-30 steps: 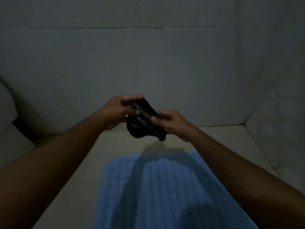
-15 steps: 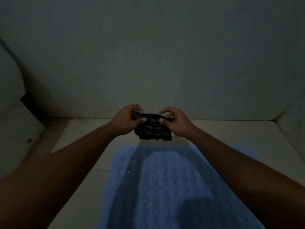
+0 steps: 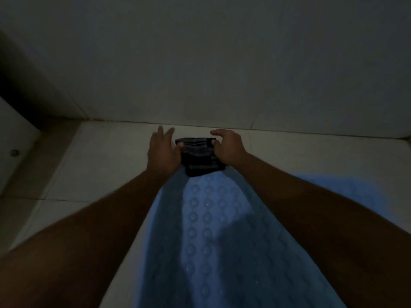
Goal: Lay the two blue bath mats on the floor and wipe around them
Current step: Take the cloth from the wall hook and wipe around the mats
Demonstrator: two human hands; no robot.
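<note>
A blue bath mat [image 3: 211, 230] with a raised round-bump pattern lies flat on the pale tiled floor [image 3: 100, 163] and runs away from me between my forearms. More blue [image 3: 347, 185] shows to its right behind my right arm; I cannot tell if that is a second mat. A dark striped cloth [image 3: 198, 156] lies at the mat's far end, close to the wall. My left hand [image 3: 162, 154] has its fingers spread, with the thumb on the cloth's left edge. My right hand [image 3: 226, 147] pinches the cloth's right edge.
A plain wall [image 3: 200, 63] rises just beyond the cloth. At the left stands a white panel with a small round fitting [image 3: 14, 152], with a dark recess behind it. The room is dim and my shadow falls across the mat.
Both hands have lowered the cloth from mid-air down to the mat's far end near the wall. My left fingers have opened out. The view has tilted down toward the floor.
</note>
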